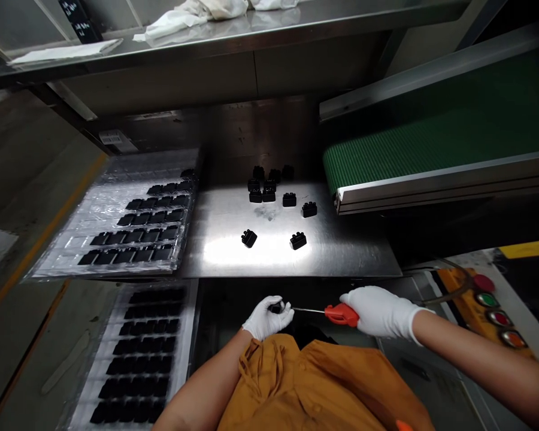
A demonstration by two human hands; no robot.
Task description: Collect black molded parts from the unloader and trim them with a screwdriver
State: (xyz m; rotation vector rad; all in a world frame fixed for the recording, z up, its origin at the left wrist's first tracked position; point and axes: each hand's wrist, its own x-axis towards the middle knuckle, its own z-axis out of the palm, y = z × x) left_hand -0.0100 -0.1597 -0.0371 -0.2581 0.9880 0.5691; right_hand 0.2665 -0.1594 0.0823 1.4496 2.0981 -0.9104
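Note:
My left hand (268, 318), in a white glove, pinches a small black part (276, 308) below the front edge of the metal table (233, 263). To its right, my gloved right hand (377, 311) is wrapped round a red tool (342, 315). The tool's thin metal rod points left and ends at the part in my left hand; the exact contact is hidden by the fingers. Several similar black parts lie on the table, some clustered toward the back, with a single one (249, 238) at the front left and another (298, 240) at the front right.
A clear tray (105, 197) with rows of black pieces lies on the table's left side; a second filled tray (186, 359) sits lower. A green conveyor (431, 137) slopes at the right, above a button panel (471, 299). A metal shelf (296, 30) crosses the back.

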